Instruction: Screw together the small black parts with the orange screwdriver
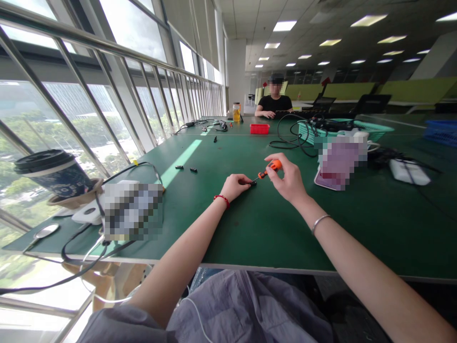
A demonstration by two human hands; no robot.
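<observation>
1. The right hand (288,180) is pinching the orange handle of a small screwdriver (268,170) between thumb and fingertips, with the fingers curled in.
2. The left hand (234,186) is resting closed on the green table (250,228), gripping a small dark part (253,182).
3. The screwdriver tip is meeting that part, just above the table between both hands.

Bright daylight from left windows (71,109), ceiling lights (285,25) on — wide-angle edge bending, pixelated patches

Only faint pale lettering shows on the dark coffee cup (59,177), too blurred to read.
</observation>
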